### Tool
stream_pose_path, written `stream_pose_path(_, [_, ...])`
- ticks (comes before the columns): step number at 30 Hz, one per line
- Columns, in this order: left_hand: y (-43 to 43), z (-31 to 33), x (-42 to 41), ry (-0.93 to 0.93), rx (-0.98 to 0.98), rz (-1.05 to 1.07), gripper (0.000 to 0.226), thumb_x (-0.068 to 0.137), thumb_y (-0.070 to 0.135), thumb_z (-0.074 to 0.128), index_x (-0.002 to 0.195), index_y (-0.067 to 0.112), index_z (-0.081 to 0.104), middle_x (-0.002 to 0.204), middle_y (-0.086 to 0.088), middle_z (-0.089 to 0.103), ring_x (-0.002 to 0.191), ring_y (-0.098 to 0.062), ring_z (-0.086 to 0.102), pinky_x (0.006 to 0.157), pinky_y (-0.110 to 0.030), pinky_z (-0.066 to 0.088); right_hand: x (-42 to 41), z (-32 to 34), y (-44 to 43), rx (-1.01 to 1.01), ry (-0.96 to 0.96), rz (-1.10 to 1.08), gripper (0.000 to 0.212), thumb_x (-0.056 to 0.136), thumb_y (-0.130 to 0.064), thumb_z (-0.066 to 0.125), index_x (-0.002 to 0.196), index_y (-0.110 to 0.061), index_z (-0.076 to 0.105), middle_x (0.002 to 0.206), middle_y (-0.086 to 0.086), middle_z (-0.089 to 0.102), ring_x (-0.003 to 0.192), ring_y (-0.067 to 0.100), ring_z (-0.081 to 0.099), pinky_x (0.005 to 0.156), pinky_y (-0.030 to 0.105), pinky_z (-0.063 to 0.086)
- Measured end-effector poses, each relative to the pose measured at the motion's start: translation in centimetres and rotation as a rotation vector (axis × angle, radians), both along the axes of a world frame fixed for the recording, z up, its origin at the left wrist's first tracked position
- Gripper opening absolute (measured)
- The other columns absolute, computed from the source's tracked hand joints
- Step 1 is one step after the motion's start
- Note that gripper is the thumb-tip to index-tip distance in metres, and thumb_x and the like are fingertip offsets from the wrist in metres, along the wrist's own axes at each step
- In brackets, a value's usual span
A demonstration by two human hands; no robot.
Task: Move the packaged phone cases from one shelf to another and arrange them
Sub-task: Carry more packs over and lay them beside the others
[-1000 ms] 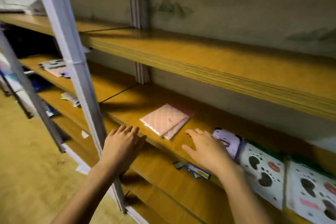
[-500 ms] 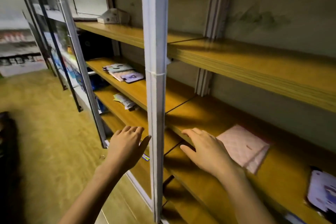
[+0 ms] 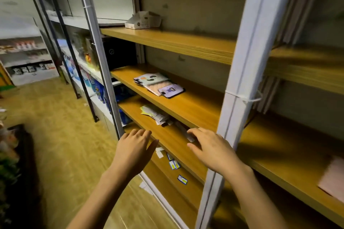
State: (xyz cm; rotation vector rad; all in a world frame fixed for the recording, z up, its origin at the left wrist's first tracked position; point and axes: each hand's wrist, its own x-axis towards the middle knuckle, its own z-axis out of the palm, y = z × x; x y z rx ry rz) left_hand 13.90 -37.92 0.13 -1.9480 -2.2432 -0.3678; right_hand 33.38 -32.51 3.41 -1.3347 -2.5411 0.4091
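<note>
A small pile of packaged phone cases (image 3: 157,85) lies on the middle wooden shelf (image 3: 195,109) of the left bay, a purple one on top at its right end. A pink packaged case (image 3: 332,180) lies at the far right on the right bay's shelf, partly cut off by the frame edge. My left hand (image 3: 133,151) hovers open, palm down, in front of the shelf below. My right hand (image 3: 212,148) is open too, fingers spread, just left of the white upright post (image 3: 240,98). Neither hand holds anything.
Loose papers (image 3: 155,114) lie on the lower shelf under the pile. Small blue-and-yellow cards (image 3: 175,164) are scattered on the shelf below that. A white carton (image 3: 143,20) stands on the upper shelf. Another grey upright (image 3: 98,46) rises at left, with wooden floor beyond.
The view has swung left from the right bay to the left bay. The pink case has slid to the far right edge, and both empty hands now hover before the left bay's shelves.
</note>
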Motion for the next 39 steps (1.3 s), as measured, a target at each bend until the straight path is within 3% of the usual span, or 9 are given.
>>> stream_pose_path(16, [19.4, -1.1, -17.0, 0.014, -0.05, -0.097, 0.047, 0.093, 0.048, 0.032, 0.129, 0.02, 0.046, 0.13, 0.0, 0.055, 0.12, -0.017, 0.049, 0.099, -0.031, 0.04, -17.0, -2.5, 20.0, -0.092, -0.04, -0.287, 0.042, 0.094, -0.036, 0.046, 0.133, -0.022, 0.043, 0.131, -0.001, 0.053, 0.118, 0.02, 0.051, 0.09, 0.031, 0.044])
stream_pose_path(21, [24.5, -1.0, -20.6, -0.017, -0.017, -0.148, 0.046, 0.092, 0.047, 0.039, 0.125, 0.018, 0.051, 0.125, -0.002, 0.06, 0.116, -0.021, 0.054, 0.093, -0.034, 0.044, -19.5, -3.2, 24.2, -0.128, -0.061, -0.422, 0.044, 0.093, -0.042, 0.044, 0.132, -0.021, 0.044, 0.127, 0.004, 0.057, 0.114, 0.024, 0.053, 0.086, 0.034, 0.045])
stream_pose_path(26, [30.0, -1.1, -23.7, -0.035, -0.003, -0.222, 0.051, 0.091, 0.051, 0.035, 0.126, 0.017, 0.052, 0.127, -0.002, 0.059, 0.117, -0.021, 0.054, 0.092, -0.034, 0.044, -21.1, -4.4, 27.4, -0.16, -0.013, -0.633, 0.054, 0.091, -0.052, 0.041, 0.132, -0.017, 0.042, 0.127, 0.009, 0.056, 0.115, 0.026, 0.053, 0.081, 0.032, 0.046])
stream_pose_path(30, [34.6, -1.4, -26.4, -0.033, 0.033, -0.285, 0.067, 0.083, 0.059, 0.02, 0.11, 0.014, 0.062, 0.107, -0.006, 0.069, 0.098, -0.027, 0.063, 0.076, -0.035, 0.049, -22.7, -5.1, 29.2, -0.144, 0.007, -0.815, 0.069, 0.088, -0.061, 0.036, 0.137, -0.012, 0.037, 0.131, 0.012, 0.053, 0.12, 0.029, 0.05, 0.09, 0.037, 0.046])
stream_pose_path(34, [38.4, -1.1, -28.4, -0.085, 0.023, -0.356, 0.049, 0.09, 0.049, 0.041, 0.12, 0.013, 0.055, 0.118, -0.007, 0.064, 0.11, -0.027, 0.056, 0.087, -0.037, 0.044, -25.1, -4.9, 30.2, -0.202, 0.035, -1.022, 0.084, 0.083, -0.069, 0.035, 0.138, -0.006, 0.032, 0.135, 0.015, 0.049, 0.121, 0.032, 0.049, 0.09, 0.037, 0.045])
stream_pose_path(39, [41.8, -1.0, -30.1, -0.052, 0.0, -0.419, 0.047, 0.09, 0.05, 0.037, 0.116, 0.015, 0.052, 0.119, -0.007, 0.06, 0.111, -0.025, 0.051, 0.088, -0.036, 0.04, -28.7, -5.1, 32.5, -0.215, 0.004, -1.21, 0.101, 0.073, -0.077, 0.042, 0.141, -0.004, 0.024, 0.142, 0.017, 0.04, 0.125, 0.033, 0.045, 0.091, 0.035, 0.045])
